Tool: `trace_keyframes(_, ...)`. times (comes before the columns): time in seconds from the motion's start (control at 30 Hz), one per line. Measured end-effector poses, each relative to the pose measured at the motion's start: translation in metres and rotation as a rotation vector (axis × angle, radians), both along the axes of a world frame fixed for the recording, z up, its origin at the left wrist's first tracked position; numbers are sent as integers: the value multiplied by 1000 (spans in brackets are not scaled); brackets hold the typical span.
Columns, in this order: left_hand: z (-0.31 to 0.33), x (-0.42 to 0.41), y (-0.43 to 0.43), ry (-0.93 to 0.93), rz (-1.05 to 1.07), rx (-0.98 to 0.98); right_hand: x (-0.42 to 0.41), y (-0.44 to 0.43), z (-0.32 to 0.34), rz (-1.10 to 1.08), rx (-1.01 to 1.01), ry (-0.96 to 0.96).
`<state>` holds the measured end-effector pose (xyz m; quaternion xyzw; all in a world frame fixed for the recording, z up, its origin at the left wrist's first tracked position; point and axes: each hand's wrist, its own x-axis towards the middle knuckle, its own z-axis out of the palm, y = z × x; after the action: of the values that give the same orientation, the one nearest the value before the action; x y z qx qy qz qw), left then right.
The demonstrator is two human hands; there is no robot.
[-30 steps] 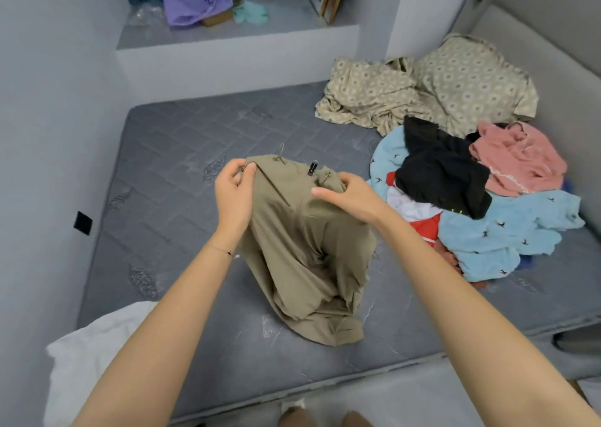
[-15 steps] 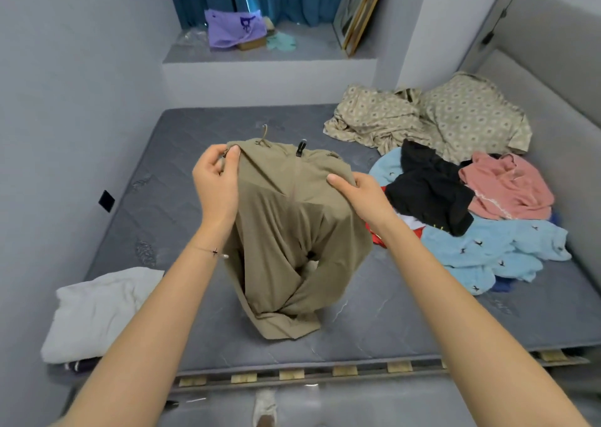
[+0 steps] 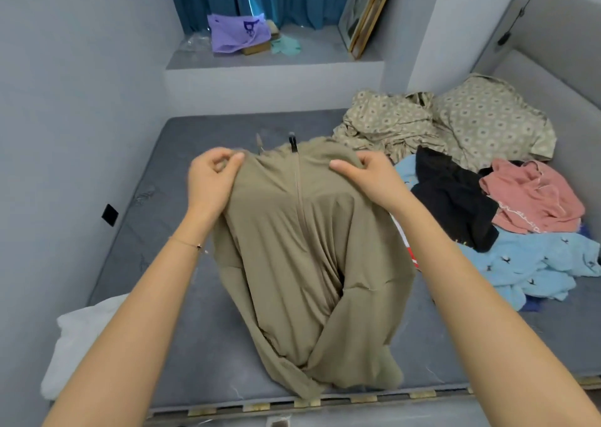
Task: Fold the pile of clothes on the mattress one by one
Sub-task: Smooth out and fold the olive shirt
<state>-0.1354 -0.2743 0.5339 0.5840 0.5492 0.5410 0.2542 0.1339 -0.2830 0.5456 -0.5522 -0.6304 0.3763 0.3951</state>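
A person's left hand (image 3: 213, 174) and right hand (image 3: 369, 174) each pinch a shoulder of a khaki zip jacket (image 3: 312, 257), holding it up over the grey mattress (image 3: 182, 329) beside the unfolded pile (image 3: 507, 218); next, probably, laying it flat for folding.

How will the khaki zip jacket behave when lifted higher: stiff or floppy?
Probably floppy: below the left hand and right hand, the khaki jacket hangs in soft folds. Likely light: two pinches carry it. Its lower end may drag on the mattress.
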Motion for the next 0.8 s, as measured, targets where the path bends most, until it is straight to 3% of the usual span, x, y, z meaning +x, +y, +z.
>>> trace_keyframes(0.13,-104,-9,53,194,-103,-286,-13,44,-93,-76,-150,-252)
trace_keyframes(0.27,-185,-16,92,184,-132,-438,-19,70,-181,-158,-276,-341)
trace_keyframes(0.5,-269,-6,159,211,-161,-503,-21,129,-271,-249,-312,-454)
trace_keyframes(0.67,-323,0,221,177,-40,-518,-22,205,-320,-298,-299,-495)
trace_keyframes(0.8,-370,2,241,302,-47,-635,-20,233,-360,-261,-379,-473)
